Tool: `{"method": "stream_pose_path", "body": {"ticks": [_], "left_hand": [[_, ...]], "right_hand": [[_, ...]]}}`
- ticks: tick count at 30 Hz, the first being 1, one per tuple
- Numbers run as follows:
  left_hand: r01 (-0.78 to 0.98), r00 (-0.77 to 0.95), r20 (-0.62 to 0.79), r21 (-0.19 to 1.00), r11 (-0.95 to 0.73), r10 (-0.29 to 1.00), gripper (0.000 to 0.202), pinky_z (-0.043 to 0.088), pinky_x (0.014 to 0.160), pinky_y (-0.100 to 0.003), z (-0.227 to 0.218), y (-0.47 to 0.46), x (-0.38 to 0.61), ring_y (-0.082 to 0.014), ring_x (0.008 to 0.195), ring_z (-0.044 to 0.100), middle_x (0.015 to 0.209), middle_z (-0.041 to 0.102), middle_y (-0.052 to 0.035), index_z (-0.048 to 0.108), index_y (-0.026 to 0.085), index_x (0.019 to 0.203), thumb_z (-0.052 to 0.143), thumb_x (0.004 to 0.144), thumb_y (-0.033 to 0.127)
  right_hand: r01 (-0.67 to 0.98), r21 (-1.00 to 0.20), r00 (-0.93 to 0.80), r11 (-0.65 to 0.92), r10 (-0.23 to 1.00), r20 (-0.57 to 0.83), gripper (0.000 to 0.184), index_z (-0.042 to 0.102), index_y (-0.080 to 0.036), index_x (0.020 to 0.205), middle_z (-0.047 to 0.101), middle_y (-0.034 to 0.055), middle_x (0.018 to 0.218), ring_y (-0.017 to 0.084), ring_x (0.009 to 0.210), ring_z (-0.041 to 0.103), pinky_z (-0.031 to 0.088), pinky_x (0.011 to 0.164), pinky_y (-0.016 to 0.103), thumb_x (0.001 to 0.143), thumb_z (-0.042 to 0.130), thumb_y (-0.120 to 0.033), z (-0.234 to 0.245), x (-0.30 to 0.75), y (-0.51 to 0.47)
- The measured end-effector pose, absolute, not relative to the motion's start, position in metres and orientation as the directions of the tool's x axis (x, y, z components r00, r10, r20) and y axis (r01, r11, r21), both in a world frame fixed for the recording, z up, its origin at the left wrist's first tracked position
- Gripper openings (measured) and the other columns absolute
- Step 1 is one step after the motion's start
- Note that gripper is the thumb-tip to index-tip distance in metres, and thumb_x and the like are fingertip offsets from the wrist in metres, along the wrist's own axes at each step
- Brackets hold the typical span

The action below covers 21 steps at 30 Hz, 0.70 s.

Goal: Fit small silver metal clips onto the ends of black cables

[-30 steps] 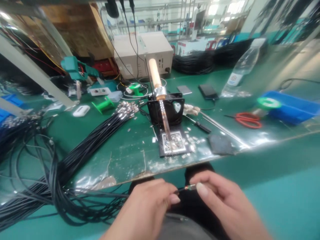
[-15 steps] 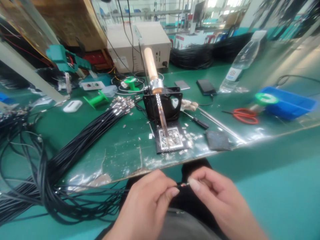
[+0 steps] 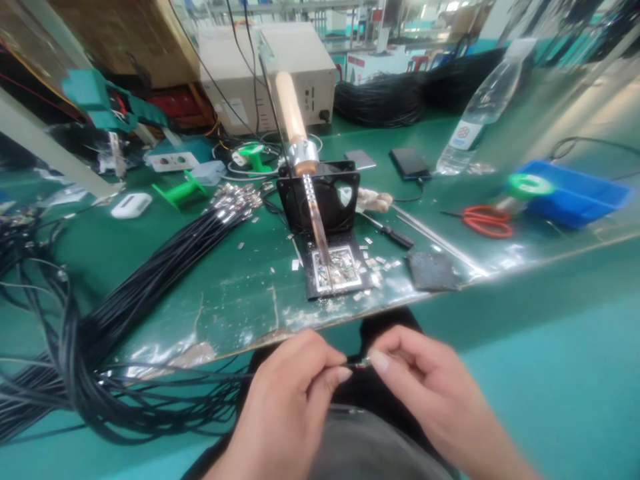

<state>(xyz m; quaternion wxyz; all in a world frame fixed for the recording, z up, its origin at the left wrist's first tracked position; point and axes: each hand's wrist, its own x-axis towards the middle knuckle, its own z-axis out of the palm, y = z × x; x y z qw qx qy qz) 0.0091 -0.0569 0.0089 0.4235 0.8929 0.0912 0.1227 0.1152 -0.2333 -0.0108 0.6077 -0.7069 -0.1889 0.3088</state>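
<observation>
Below the bench edge, my left hand [image 3: 287,407] pinches the end of a thin black cable [image 3: 200,375] that runs in from the left. My right hand [image 3: 425,393] pinches a small metal connector [image 3: 364,363] at that cable's tip, its thumb touching my left fingertips. Both hands are closed, held over my lap. On the bench above them a soldering iron [image 3: 300,160] with a wooden handle leans in a black stand [image 3: 327,207], its tip over a plate of solder bits [image 3: 340,270].
A thick bundle of black cables [image 3: 150,280] with metal ends crosses the green bench [image 3: 225,300] at the left. Red scissors [image 3: 483,220], a blue bin [image 3: 575,197], a water bottle [image 3: 480,117], a phone [image 3: 410,163], a screwdriver [image 3: 390,233] and a beige box [image 3: 270,73] lie beyond.
The view has tilted down and shifted, so the bench sits higher in the frame. My hands have drawn closer together on the cable tip, and less of the connector shows.
</observation>
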Motion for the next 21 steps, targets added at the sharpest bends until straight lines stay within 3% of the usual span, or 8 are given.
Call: {"method": "stream_pose_path", "body": {"ticks": [6, 13, 16, 21], "left_hand": [[0.092, 0.949, 0.096, 0.827, -0.554, 0.301, 0.02, 0.05, 0.07, -0.024, 0.012, -0.057, 0.011, -0.0146, 0.076, 0.066, 0.081, 0.07, 0.0022, 0.072, 0.022, 0.083, 0.064, 0.099, 0.012], [0.114, 0.959, 0.044, 0.844, -0.524, 0.279, 0.021, 0.049, 0.071, -0.025, 0.01, -0.054, 0.009, -0.0153, 0.076, 0.067, 0.082, 0.071, 0.0017, 0.073, 0.023, 0.086, 0.061, 0.103, 0.017], [0.117, 0.96, 0.038, 0.843, -0.525, 0.276, 0.021, 0.05, 0.071, -0.026, 0.01, -0.054, 0.009, -0.0162, 0.077, 0.067, 0.083, 0.071, 0.0008, 0.074, 0.023, 0.087, 0.061, 0.103, 0.018], [0.094, 0.966, 0.056, 0.834, -0.544, 0.252, 0.022, 0.049, 0.07, -0.026, 0.008, -0.055, 0.008, -0.0154, 0.076, 0.066, 0.083, 0.07, 0.0009, 0.073, 0.022, 0.088, 0.06, 0.103, 0.015]], "right_hand": [[-0.084, -0.975, 0.75, -0.207, 0.631, -0.199, 0.032, 0.067, -0.021, 0.08, 0.042, -0.0068, 0.062, 0.011, 0.056, 0.036, 0.032, 0.051, 0.022, 0.1, 0.064, -0.046, -0.01, 0.112, -0.23], [0.107, -0.957, 0.804, -0.27, 0.589, -0.076, 0.024, 0.076, -0.024, 0.089, 0.041, -0.007, 0.059, 0.011, 0.051, 0.037, 0.03, 0.047, 0.023, 0.098, 0.068, -0.045, -0.015, 0.115, -0.232], [0.179, -0.953, 0.794, -0.244, 0.607, -0.006, 0.022, 0.078, -0.025, 0.09, 0.054, -0.005, 0.059, 0.011, 0.049, 0.044, 0.036, 0.045, 0.023, 0.1, 0.067, -0.042, -0.012, 0.115, -0.233], [0.366, -0.903, 0.747, -0.226, 0.65, 0.14, 0.013, 0.081, -0.026, 0.099, 0.078, -0.0001, 0.078, 0.013, 0.055, 0.062, 0.051, 0.052, 0.022, 0.098, 0.07, -0.033, 0.0, 0.122, -0.233]]}}
